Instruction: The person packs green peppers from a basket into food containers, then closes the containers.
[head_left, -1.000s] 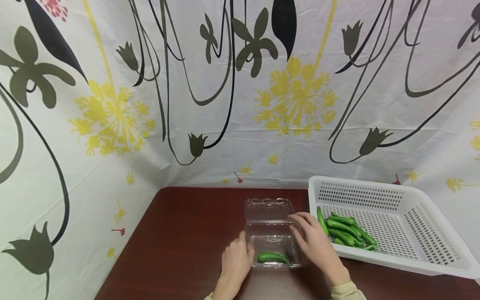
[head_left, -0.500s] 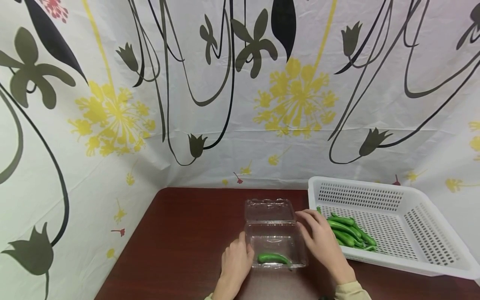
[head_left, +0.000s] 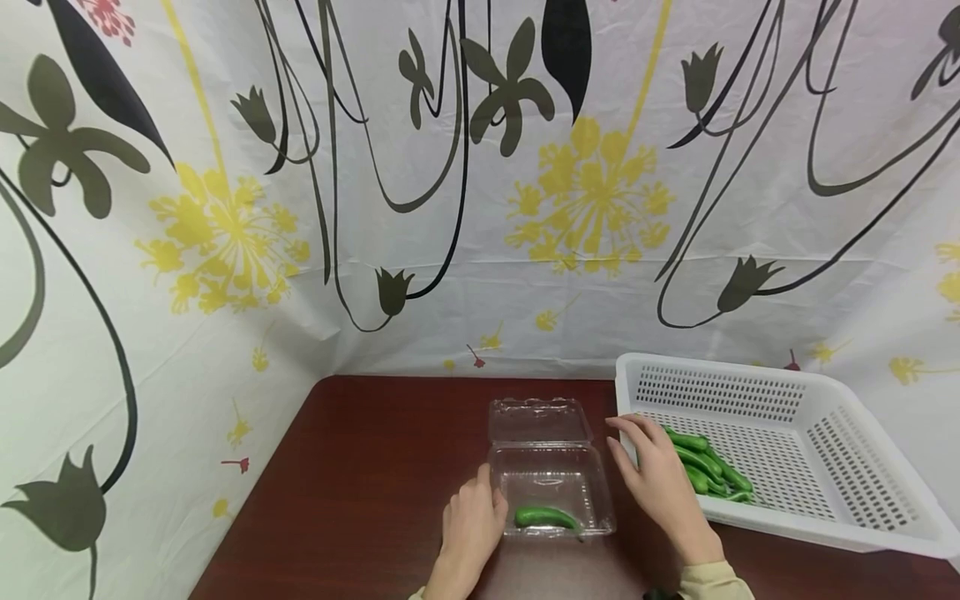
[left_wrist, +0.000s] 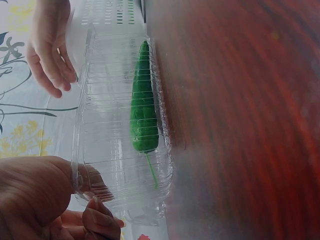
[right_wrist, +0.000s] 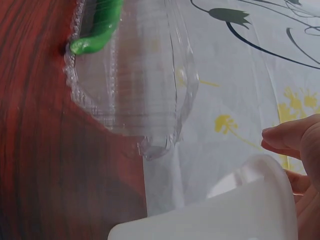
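Observation:
A clear plastic clamshell box (head_left: pixel 555 477) stands on the table with its lid (head_left: pixel 538 422) folded back. One green chili pepper (head_left: pixel 545 517) lies inside, along the near wall; the left wrist view shows this pepper (left_wrist: pixel 144 105) through the ribbed plastic. My left hand (head_left: pixel 472 517) pinches the box's left wall, the thumb at the rim and the fingers outside. My right hand (head_left: pixel 660 479) is over the left rim of a white perforated basket (head_left: pixel 795 392), fingers loosely bent and holding nothing. Several green chili peppers (head_left: pixel 705 458) lie in the basket, partly hidden behind this hand.
The dark red-brown table (head_left: pixel 375 483) carries the box in the middle and the basket at the right. A white floral cloth (head_left: pixel 465 333) hangs behind and along the left side. The basket's raised left wall (right_wrist: pixel 210 215) stands between the box and the peppers.
My right hand has let go of the box's right side and moved right to the basket's rim. My left hand, the box and the pepper inside stay in place.

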